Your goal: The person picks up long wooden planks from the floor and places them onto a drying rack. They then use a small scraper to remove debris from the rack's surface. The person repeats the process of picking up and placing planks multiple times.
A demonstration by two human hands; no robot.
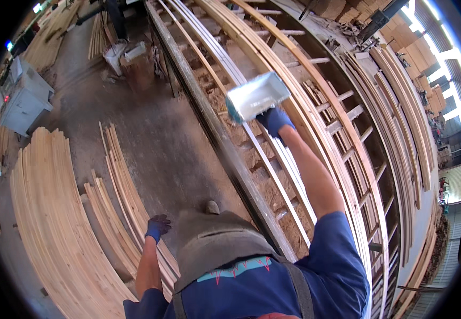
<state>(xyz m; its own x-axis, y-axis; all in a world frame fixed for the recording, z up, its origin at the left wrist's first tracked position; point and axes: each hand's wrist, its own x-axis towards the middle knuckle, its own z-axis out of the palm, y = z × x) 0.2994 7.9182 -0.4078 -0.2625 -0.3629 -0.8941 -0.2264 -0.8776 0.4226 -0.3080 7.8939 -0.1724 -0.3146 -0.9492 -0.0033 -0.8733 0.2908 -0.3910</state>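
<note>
My right hand [275, 121], in a blue glove with a dark palm, reaches out over the roller frame. It is closed on the near edge of a shallow, rectangular silvery tray [257, 97] with teal sides, tilted and slightly blurred; its fingers are partly hidden behind it. Beneath the tray run long white-faced strips [214, 48] and pale wooden boards [273, 58]. My left hand [158, 227], gloved the same way, hangs low at my left side, holding nothing, with its fingers loosely apart. Nearest to it are narrow wooden strips [127, 181].
A long metal rail [209, 114] edges the roller frame close on my right. To my left lies a wide stack of pale boards [55, 202]. Farther off stand a grey cabinet [26, 95] and a white bucket [114, 56]. More timber [400, 106] lies beyond the rollers.
</note>
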